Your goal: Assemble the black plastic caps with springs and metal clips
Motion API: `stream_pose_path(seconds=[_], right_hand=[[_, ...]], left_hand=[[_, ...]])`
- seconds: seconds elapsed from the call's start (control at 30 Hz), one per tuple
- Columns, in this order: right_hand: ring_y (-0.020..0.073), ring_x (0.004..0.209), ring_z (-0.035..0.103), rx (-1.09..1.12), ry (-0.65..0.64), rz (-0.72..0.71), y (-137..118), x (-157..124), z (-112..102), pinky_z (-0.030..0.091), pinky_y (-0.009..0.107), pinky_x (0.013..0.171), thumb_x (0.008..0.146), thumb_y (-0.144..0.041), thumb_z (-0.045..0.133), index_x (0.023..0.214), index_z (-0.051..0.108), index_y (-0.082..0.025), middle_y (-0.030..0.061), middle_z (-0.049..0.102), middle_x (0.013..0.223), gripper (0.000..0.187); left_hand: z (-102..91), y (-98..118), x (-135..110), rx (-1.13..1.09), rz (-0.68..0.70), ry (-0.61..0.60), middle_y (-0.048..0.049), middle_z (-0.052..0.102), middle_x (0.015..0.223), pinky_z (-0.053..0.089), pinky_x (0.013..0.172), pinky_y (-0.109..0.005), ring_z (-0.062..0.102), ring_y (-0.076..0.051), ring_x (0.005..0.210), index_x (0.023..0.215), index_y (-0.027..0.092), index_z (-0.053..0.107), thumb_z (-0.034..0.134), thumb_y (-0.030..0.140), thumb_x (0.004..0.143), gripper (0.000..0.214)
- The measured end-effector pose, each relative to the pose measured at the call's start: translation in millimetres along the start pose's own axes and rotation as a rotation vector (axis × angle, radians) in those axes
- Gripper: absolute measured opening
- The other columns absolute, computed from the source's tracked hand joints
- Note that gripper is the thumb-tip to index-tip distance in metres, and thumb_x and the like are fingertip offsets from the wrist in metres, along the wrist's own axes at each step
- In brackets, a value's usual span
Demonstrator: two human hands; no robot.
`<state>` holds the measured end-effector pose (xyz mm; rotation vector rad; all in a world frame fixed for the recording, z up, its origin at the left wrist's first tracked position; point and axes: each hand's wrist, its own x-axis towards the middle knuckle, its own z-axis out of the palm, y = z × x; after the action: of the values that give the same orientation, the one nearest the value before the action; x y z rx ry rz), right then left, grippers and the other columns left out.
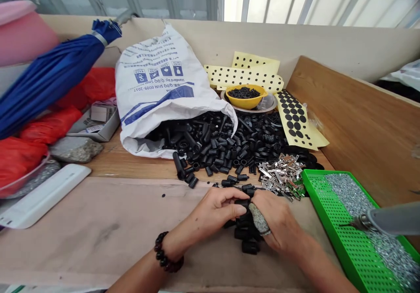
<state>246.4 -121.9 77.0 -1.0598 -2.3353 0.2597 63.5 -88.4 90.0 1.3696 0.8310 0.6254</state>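
My left hand (pixel 218 207), a dark bead bracelet (pixel 166 252) on its wrist, pinches a short black plastic cylinder (pixel 242 203) between thumb and fingers. Close against it, my right hand (pixel 278 218) is closed around a speckled grey stone (pixel 259 219). The right fingertips are partly hidden. Under and between both hands lie several more black plastic cylinders (pixel 250 246) on the brown work surface (pixel 131 236).
Behind the hands, black parts (pixel 223 148) spill from a white sack (pixel 157 78). Metal clips (pixel 282 174) lie to their right. A green tray (pixel 328 223) holds small metal pieces beneath a power screwdriver (pixel 390 218). A yellow bowl (pixel 246 102) stands behind; a white bar (pixel 46 196) lies left.
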Motion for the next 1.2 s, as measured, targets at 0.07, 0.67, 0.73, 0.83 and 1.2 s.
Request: stream_pose_path(seconds=[0.07,0.67,0.73,0.83,1.2], right_hand=[[0.0207,0.068,0.049,0.045,0.010,0.026,-1,0,-1,0.038,0.031,0.059,0.083,-0.015,0.032,0.080,0.046,-0.018,0.0077,0.053,0.073,0.015],[0.0117,0.052,0.038,0.682,0.002,0.465,-7,-5,13,0.030,0.024,0.046,0.090,-0.028,0.031,0.065,0.036,-0.020,-0.0023,0.041,0.058,0.026],[0.0117,0.053,0.037,0.648,0.001,0.439,-7,-2,9,0.030,0.024,0.047,0.089,-0.026,0.031,0.066,0.035,-0.020,-0.0027,0.040,0.058,0.024],[0.0130,0.057,0.041,0.512,0.008,0.342,-12,3,-2,0.032,0.025,0.052,0.086,-0.022,0.033,0.069,0.039,-0.021,-0.0022,0.044,0.061,0.018],[0.0178,0.059,0.044,0.127,0.025,-0.051,-3,4,-3,0.032,0.028,0.053,0.081,-0.015,0.031,0.076,0.041,-0.021,0.0038,0.050,0.067,0.013]], left_hand=[[-0.1,-1,-1,0.008,0.041,0.037,-0.0003,0.064,0.070,0.043,0.054,-0.020,0.054,-0.011,0.058,0.094,0.013,0.068,0.060,0.020,0.074,0.022],[-0.5,-5,-7,0.765,0.829,0.182,-0.0105,0.066,0.094,0.052,0.079,-0.029,0.061,-0.017,0.089,0.104,0.014,0.059,0.048,0.012,0.087,0.020],[-1.0,-3,-7,0.722,0.805,0.171,-0.0097,0.067,0.093,0.052,0.078,-0.028,0.062,-0.017,0.089,0.103,0.014,0.060,0.049,0.014,0.088,0.019],[-1.5,-1,-6,0.602,0.706,0.157,-0.0076,0.068,0.091,0.051,0.077,-0.025,0.063,-0.016,0.086,0.100,0.015,0.063,0.053,0.016,0.086,0.017],[-3.7,2,-3,0.031,0.102,0.013,-0.0010,0.064,0.065,0.043,0.053,-0.020,0.056,-0.011,0.057,0.089,0.013,0.070,0.061,0.027,0.077,0.021]])
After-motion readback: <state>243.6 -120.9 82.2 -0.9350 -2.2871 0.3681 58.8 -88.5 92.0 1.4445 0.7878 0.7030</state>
